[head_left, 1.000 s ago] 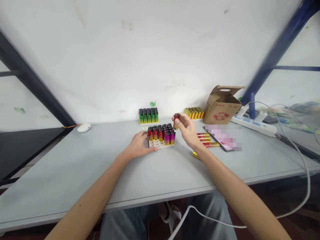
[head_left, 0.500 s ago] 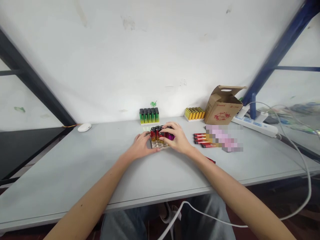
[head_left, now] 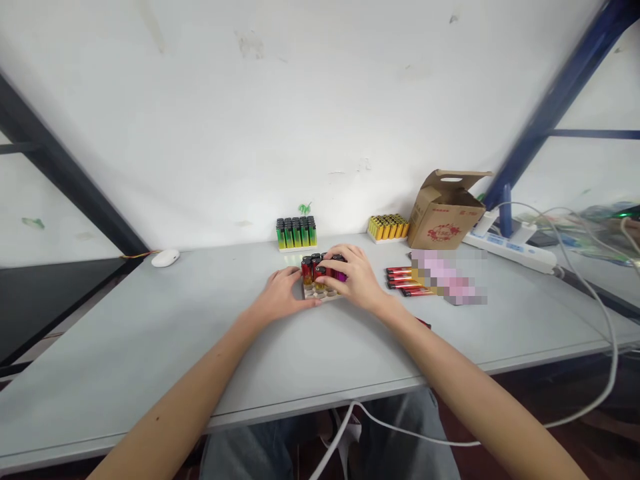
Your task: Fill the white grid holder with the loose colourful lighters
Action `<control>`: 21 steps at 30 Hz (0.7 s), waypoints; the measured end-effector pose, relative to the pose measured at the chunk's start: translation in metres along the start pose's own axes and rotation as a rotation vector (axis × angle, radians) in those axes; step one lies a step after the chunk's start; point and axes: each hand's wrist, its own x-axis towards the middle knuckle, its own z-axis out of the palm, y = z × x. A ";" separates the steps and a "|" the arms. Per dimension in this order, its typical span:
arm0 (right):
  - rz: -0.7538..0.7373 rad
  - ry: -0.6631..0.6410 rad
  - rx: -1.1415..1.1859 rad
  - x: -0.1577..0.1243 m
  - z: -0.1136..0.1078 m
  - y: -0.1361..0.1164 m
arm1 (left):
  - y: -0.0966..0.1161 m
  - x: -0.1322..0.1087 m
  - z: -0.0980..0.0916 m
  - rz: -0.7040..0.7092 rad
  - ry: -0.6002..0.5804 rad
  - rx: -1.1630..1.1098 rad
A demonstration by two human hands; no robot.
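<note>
A pale tray with round holes lies in front of me, its back part filled with upright red-and-yellow lighters. My left hand steadies the tray at its left corner, thumb along the front edge and fingers at the left side. Over the tray, my right hand pinches a red lighter between thumb and fingers, its black top facing me. A purple lighter shows partly under that hand. The right hand hides much of the tray's right side.
By the wall stand a tray of green lighters and one of yellow lighters. Right of these are an open cardboard box and a power strip. Several red lighters lie beside a blurred pink patch. A white case rests left.
The red lighter in my right hand has moved slightly down and left over the tray's holes. My left hand stays at the tray's corner. The view has shifted a little.
</note>
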 end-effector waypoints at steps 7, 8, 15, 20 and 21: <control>0.064 0.041 -0.032 -0.002 0.004 0.002 | -0.002 0.000 0.002 0.009 0.018 0.011; 0.073 0.036 -0.035 -0.002 0.003 0.002 | -0.003 0.000 0.002 0.009 0.018 0.013; 0.059 0.015 -0.018 -0.001 0.004 -0.001 | -0.003 0.000 0.003 0.003 0.019 0.016; 0.063 0.035 -0.015 -0.001 0.006 -0.003 | 0.000 -0.001 0.001 -0.018 -0.004 0.017; 0.065 0.032 -0.017 -0.001 0.005 -0.003 | 0.001 -0.001 0.000 -0.018 -0.008 0.016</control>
